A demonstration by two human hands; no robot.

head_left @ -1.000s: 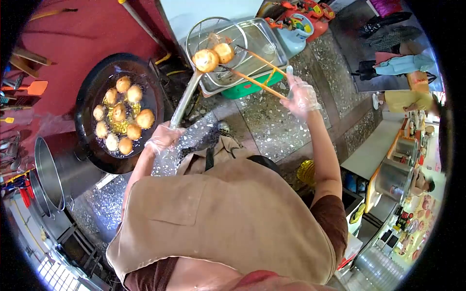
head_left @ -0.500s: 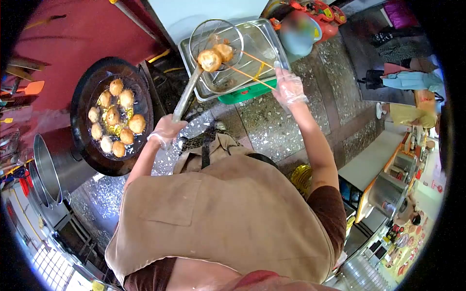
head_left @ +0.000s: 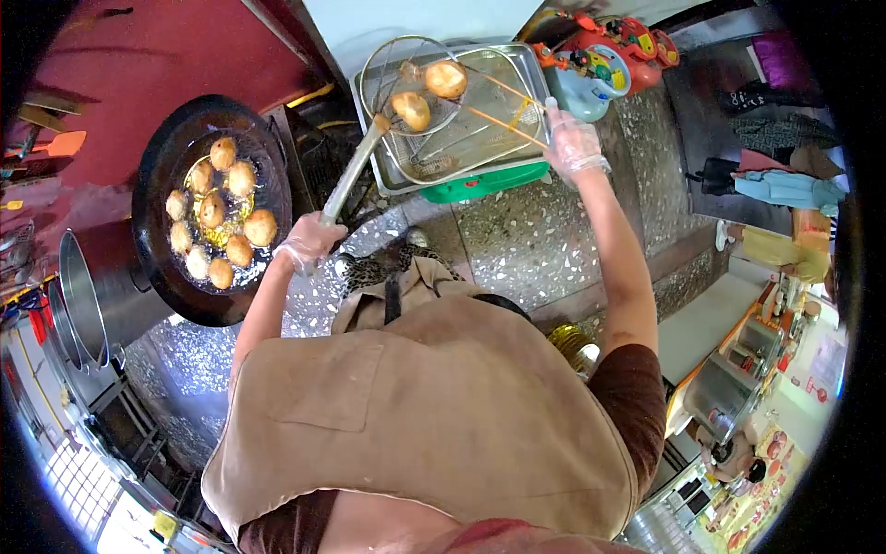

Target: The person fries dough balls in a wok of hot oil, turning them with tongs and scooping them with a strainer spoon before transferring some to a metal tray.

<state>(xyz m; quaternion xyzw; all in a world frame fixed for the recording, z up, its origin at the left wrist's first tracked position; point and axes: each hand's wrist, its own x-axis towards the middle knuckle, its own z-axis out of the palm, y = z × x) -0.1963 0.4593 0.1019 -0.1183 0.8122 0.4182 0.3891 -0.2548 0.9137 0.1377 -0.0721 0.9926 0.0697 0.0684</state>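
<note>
Nearest me is the tan cloth apron (head_left: 425,397), smooth with a stitched pocket, below the tray in my view. Beyond it my left hand (head_left: 314,242), in a thin, crinkled clear glove, sits below and left of the tray, its grip closed around the handle of a metal strainer (head_left: 355,174). My right hand (head_left: 572,148), gloved likewise, is just beside the tray's right edge, its grip holding two slim wooden sticks (head_left: 507,127) joined by an orange strip.

The strainer's round wire bowl overlaps the left part of the rectangular steel tray (head_left: 480,140). Over the tray's upper left part are two rounded golden balls, the lower ball (head_left: 411,111) and the upper ball (head_left: 446,79), browned with paler patches. The upper stick reaches the upper ball's edge; I cannot tell whether the sticks pinch it.

Left of the tray stands the black wok (head_left: 150,189), with ten browned balls (head_left: 212,210) in glossy oil. Past the tray's upper right corner are rounded gas cylinders (head_left: 591,92), pale blue and red.

Half a second ago the two balls touched beside the handle's end; now they lie apart, farther from it. The wok's balls keep their arrangement.
</note>
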